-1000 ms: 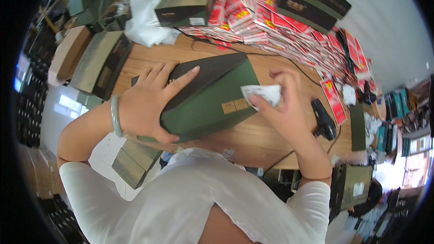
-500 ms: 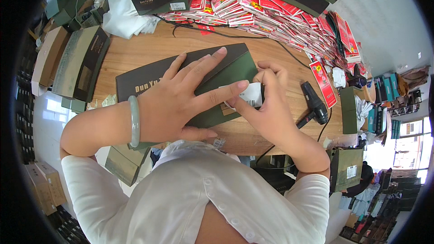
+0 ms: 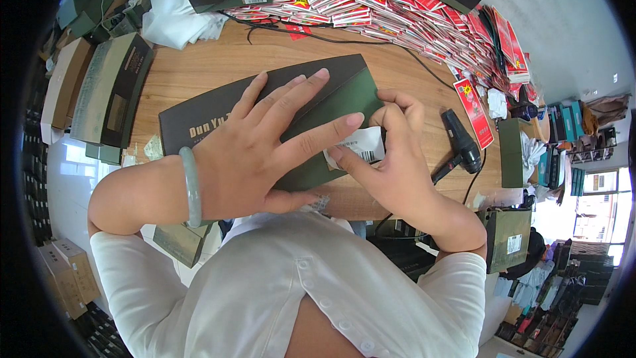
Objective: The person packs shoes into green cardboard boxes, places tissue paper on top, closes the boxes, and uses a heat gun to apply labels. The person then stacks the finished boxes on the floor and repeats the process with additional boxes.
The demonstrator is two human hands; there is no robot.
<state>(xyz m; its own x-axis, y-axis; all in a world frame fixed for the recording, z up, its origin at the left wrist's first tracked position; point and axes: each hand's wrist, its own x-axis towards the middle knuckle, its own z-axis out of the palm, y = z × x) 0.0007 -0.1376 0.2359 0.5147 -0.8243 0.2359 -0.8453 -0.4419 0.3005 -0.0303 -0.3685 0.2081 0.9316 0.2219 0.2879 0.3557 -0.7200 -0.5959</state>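
A dark green and black shoebox-like carton lies at a slant on the wooden table in front of me. My left hand, with a pale bangle on its wrist, rests flat on the box, fingers spread. Its index finger points toward a white barcode label at the box's right end. My right hand is curled at that end, with the thumb at the label's lower left edge and the fingers bent behind the box corner. The thumb and fingers pinch at the label.
A black hair dryer and a red card lie to the right. Red packets are heaped along the back, with a black cable before them. More boxes stand left, beside white plastic wrapping.
The label has turned flatter and shows more of its printed face. My right thumb has shifted slightly along its edge. The left hand stays spread; the whole view has shifted a little.
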